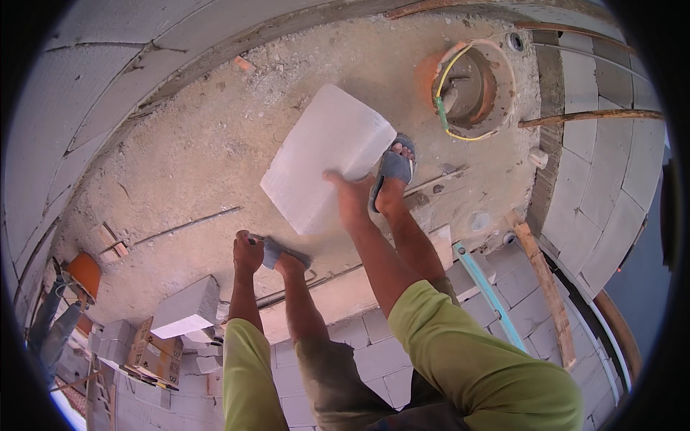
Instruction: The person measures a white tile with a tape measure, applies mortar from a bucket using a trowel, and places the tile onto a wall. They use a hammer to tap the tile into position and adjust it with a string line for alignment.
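Observation:
A large white aerated concrete block (pixel 323 154) is tilted on the dusty floor in front of my feet. My right hand (pixel 352 192) grips its near right edge, thumb on the broad face and the other fingers partly hidden along the side. My left hand (pixel 248 251) is apart from the block, down by my left sandal (pixel 284 253). Its fingers are curled closed around something small and dark that I cannot make out. My right sandal (pixel 394 172) stands close beside the block's right end.
An orange bucket (pixel 503 93) with grey mortar and a yellow-green handle stands at the far right. Block walls (pixel 79 100) border the floor. A turquoise level (pixel 489 294) leans at the right, near a wooden pole (pixel 546 287). Another block (pixel 188 305) and a cardboard box (pixel 154 352) lie lower left.

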`<state>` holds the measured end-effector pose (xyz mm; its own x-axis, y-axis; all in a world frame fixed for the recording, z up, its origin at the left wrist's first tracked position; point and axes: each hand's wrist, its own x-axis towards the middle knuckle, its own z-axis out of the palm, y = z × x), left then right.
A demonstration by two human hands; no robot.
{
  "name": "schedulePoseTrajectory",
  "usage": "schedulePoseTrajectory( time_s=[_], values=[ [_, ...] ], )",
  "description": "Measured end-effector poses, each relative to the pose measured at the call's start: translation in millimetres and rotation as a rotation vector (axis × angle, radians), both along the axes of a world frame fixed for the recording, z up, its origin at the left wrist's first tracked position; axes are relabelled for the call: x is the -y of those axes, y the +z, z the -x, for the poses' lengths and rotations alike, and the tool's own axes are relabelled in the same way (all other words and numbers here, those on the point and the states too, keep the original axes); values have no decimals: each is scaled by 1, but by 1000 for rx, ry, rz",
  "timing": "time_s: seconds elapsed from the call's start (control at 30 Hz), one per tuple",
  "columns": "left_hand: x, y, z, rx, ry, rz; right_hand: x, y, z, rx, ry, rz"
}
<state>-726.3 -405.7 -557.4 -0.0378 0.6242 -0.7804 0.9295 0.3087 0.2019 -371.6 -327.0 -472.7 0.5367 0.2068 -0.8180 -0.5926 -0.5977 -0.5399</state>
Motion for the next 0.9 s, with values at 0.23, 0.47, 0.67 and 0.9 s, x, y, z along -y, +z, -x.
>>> schedulePoseTrajectory(
  time_s=[0.23,0.47,0.67,0.9],
  values=[
    [-11,-11,-146,161,-34,-44,84,90,-81,-99,98,77],
    [-76,131,-270,340,-254,11,194,211,-178,-67,-236,156],
    [-166,379,-354,377,-543,-69,249,312,-225,-38,-752,56],
    [-317,638,-480,301,-857,-862,274,401,-311,13,-1024,-67]
  ],
)
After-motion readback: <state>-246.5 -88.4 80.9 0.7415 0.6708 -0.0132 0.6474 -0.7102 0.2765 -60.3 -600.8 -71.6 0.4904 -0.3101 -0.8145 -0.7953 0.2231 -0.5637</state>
